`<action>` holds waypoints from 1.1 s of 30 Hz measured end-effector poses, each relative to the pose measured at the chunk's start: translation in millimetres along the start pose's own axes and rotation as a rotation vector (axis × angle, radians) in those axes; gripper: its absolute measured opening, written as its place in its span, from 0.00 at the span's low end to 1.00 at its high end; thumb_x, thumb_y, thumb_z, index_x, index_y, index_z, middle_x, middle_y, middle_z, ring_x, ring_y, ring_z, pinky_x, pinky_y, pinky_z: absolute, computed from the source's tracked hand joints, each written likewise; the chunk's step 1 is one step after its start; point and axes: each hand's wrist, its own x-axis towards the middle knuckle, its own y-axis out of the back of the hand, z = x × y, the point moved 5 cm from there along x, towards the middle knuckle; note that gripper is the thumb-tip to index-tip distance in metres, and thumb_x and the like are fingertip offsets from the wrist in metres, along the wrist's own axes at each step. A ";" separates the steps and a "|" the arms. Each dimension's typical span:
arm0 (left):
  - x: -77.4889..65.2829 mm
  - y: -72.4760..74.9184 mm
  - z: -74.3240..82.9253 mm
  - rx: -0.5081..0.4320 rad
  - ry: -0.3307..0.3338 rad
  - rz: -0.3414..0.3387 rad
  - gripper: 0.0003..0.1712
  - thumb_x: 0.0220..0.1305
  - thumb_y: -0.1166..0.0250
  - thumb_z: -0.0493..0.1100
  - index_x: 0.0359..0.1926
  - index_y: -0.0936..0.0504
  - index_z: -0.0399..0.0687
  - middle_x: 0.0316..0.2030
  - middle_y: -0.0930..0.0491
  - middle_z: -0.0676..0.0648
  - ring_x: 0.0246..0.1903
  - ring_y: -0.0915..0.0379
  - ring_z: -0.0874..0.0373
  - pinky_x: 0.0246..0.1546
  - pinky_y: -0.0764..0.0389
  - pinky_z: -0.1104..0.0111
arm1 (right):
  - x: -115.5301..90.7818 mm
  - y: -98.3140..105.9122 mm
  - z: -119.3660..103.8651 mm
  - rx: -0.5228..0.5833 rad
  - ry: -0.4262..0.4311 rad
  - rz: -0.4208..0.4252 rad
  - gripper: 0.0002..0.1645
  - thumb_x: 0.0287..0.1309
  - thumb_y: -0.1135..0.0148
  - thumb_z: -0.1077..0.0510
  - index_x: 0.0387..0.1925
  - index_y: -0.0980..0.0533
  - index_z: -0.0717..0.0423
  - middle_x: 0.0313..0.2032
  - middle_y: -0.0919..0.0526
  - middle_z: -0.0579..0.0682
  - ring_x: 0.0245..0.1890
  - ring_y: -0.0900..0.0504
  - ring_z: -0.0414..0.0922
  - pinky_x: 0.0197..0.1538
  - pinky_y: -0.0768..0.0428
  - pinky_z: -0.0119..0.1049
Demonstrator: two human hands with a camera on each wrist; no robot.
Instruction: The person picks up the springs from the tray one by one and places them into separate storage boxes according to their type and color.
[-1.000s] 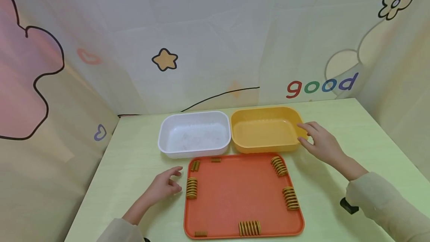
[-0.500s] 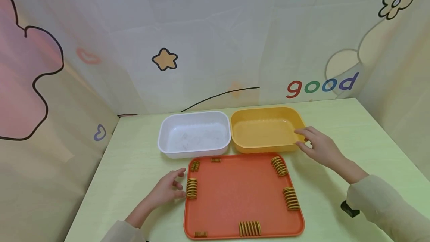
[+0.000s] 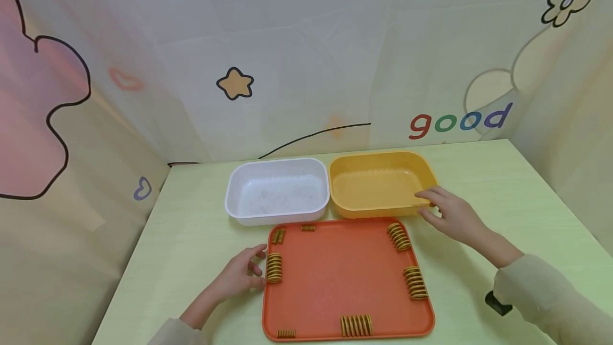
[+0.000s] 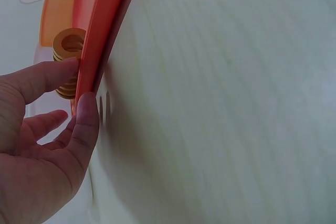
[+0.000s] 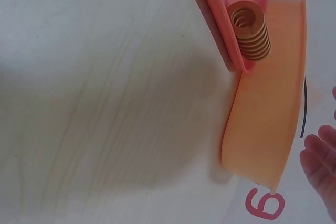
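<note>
My left hand (image 3: 239,274) is beside the left edge of an orange-red tray (image 3: 335,276), fingers apart and slightly bent. In the left wrist view its fingertips (image 4: 86,109) are right at the tray's rim, overlapping a large gold coil spring (image 4: 68,45). That large spring (image 3: 274,268) lies inside the left rim. My right hand (image 3: 452,214) hovers over the front right corner of a yellow bin (image 3: 378,212), fingers loosely bent and holding nothing. In the right wrist view only some fingers (image 5: 317,156) show at the edge, past the bin's wall (image 5: 268,114).
More large springs lie at the tray's right side (image 3: 415,283), back right corner (image 3: 398,237) and front (image 3: 356,326). Small springs (image 3: 286,334) lie along the left and back edges too. A white bin (image 3: 278,218) stands left of the yellow one. A printed curtain (image 3: 306,68) hangs behind.
My left hand has moved right and slightly nearer, up to the tray's left rim. My right hand has shifted a little left and down over the yellow bin's corner. The springs stay put.
</note>
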 end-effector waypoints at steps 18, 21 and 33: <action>-6.0 -11.5 5.1 -0.021 0.032 0.014 0.51 0.37 0.29 0.32 0.63 0.47 0.30 0.43 0.35 0.40 0.30 0.31 0.59 0.27 0.28 0.76 | -9.1 -18.4 -10.4 0.108 -0.080 -0.194 0.22 0.47 0.37 0.57 0.46 0.27 0.60 0.38 0.25 0.53 0.31 0.29 0.42 0.27 0.29 0.27; -5.8 -12.3 5.9 -0.019 0.038 0.019 0.50 0.38 0.30 0.31 0.62 0.47 0.30 0.42 0.35 0.40 0.30 0.31 0.59 0.27 0.28 0.76 | -9.8 -21.4 -13.0 0.139 -0.101 -0.233 0.23 0.47 0.37 0.58 0.47 0.28 0.62 0.39 0.25 0.54 0.31 0.29 0.42 0.26 0.29 0.27; -4.6 -13.2 4.1 -0.045 0.068 0.025 0.48 0.38 0.32 0.26 0.62 0.45 0.30 0.41 0.34 0.41 0.30 0.32 0.58 0.26 0.27 0.76 | -14.3 -28.7 -23.0 0.204 -0.074 -0.257 0.27 0.46 0.36 0.58 0.49 0.30 0.62 0.43 0.26 0.57 0.27 0.32 0.38 0.24 0.32 0.26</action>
